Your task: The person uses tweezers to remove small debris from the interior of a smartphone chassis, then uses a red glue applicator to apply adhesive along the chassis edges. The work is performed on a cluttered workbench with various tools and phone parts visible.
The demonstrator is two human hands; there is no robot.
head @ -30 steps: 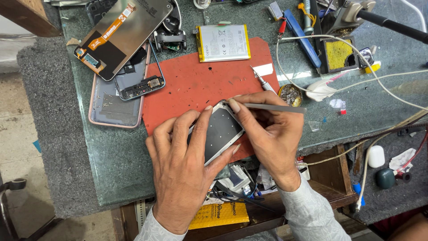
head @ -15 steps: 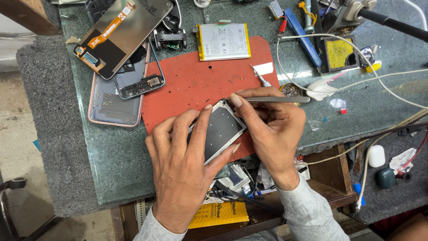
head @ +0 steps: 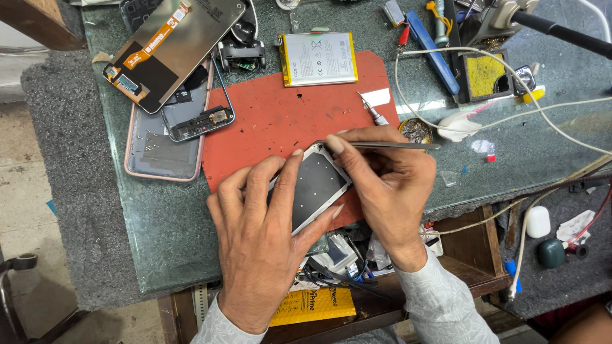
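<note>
While left hand (head: 255, 248) fingers grip phone frame (head: 315, 188) edges, right hand (head: 389, 185) fingers pinch tweezers (head: 395, 146), red mat (head: 268, 121) bare beyond.

Even, bright diffuse light from above; shadows soft and short, pooled under the left hand (head: 258, 245) and right hand (head: 389, 191). Mild pale sheen on the glass bench top (head: 529, 146) at right. Focus sharp at centre; slight wide-angle stretch toward corners, no motion blur.

Tweezers (head: 395, 146) in the right hand (head: 386, 185) have swung from angled to level, tip now at the phone frame's (head: 315, 185) upper corner.
</note>
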